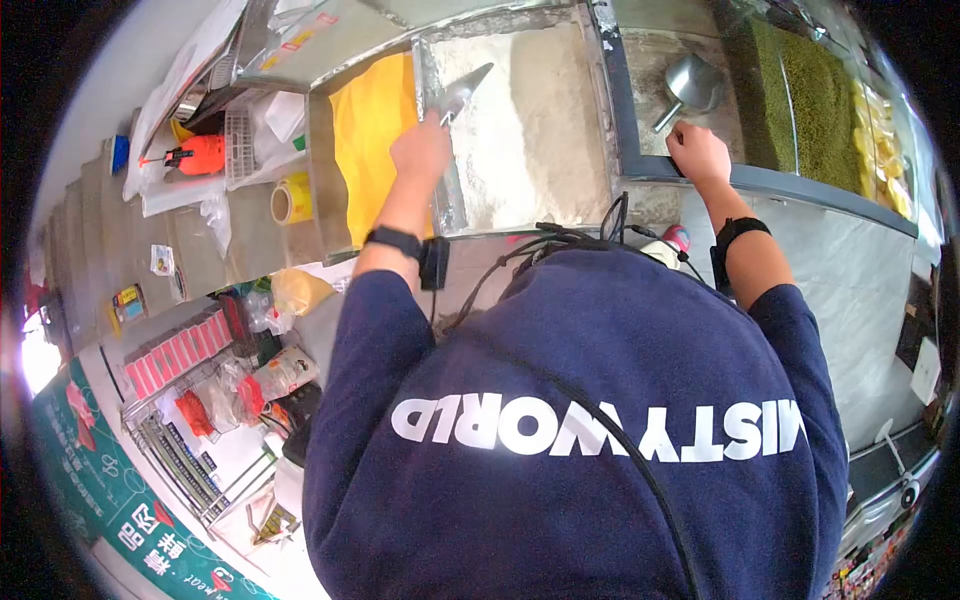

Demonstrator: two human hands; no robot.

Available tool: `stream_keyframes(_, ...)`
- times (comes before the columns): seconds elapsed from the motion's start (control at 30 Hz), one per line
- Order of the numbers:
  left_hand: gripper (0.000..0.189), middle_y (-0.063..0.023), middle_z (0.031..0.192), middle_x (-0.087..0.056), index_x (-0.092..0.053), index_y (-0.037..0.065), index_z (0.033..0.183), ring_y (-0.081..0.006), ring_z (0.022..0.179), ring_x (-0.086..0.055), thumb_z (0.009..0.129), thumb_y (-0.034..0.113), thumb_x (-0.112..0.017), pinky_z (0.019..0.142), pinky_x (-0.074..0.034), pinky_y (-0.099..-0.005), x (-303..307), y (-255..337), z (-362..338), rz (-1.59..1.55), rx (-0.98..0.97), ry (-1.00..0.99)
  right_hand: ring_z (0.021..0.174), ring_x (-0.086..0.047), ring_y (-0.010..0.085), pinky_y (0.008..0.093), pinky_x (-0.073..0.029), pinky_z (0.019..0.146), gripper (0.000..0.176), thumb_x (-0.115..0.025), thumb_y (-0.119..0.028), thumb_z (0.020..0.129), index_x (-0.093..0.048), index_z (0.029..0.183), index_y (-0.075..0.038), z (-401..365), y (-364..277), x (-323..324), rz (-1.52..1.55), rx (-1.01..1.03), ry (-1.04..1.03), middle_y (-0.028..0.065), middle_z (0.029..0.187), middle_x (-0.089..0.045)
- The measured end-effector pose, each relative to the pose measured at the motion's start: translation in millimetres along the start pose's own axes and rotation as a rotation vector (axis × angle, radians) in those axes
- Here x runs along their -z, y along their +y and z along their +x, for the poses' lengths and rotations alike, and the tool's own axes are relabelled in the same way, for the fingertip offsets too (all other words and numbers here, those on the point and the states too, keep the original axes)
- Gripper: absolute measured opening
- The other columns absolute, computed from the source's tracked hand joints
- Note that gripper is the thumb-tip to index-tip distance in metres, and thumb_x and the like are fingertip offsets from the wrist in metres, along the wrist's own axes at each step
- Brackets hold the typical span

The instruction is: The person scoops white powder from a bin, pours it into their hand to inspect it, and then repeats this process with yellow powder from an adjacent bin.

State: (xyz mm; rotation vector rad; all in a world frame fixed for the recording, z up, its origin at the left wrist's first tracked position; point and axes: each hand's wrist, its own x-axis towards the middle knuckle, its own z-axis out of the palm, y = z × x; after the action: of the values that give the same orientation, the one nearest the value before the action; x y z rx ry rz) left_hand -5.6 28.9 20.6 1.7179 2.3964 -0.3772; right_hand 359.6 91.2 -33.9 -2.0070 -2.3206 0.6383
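My left hand [420, 152] is closed round the handle of a metal scoop [466, 88]. The scoop's pointed blade reaches over a bin of white flour-like powder [490, 165], beside a bin of yellow grain or meal [375, 140]. My right hand [698, 153] is curled into a fist over the grey frame [800, 190] of the bins on the right; what its fingers hold, if anything, is hidden. Just past that fist, a second metal scoop [692, 84] lies in a bin, its handle pointing towards the fist but seemingly apart from it.
Further right lie green beans [825, 110] and yellow packets [880, 150]. On the left are a yellow tape roll [292, 199], an orange spray bottle [200, 154] and a white basket [239, 143]. A wire rack [180, 470] holds bags. Black cables [590, 400] run along my back.
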Motion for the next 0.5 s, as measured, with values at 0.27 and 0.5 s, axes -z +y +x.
stream_keyframes(0.27, 0.021, -0.0096, 0.096, -0.061, -0.064, 0.013, 0.092, -0.0224, 0.088, -0.06, 0.077, 0.019, -0.05, 0.064, -0.048, -0.0426, -28.8, 10.8, 146.4, 0.265, -0.072, -0.079, 0.073, -0.057, 0.0347, 0.0444, -0.046, 0.066, 0.026, -0.045, -0.03, 0.072, -0.058, 0.082, -0.01, 1.1, 0.7, 3.4, -0.001, -0.004, -0.013, 0.0164, 0.076, -0.06)
stream_keyframes(0.5, 0.014, -0.0104, 0.08, -0.063, -0.065, 0.005, 0.077, -0.0241, 0.074, -0.062, 0.073, 0.008, -0.052, 0.06, -0.05, -0.0332, -36.3, 47.3, 142.7, 0.299, -0.103, -0.055, 0.07, -0.058, 0.0342, 0.0439, -0.046, 0.064, 0.023, -0.046, -0.027, 0.071, -0.058, 0.076, -0.007, 0.6, -2.3, 7.6, 0.022, -0.017, 0.012, 0.0175, 0.072, -0.059)
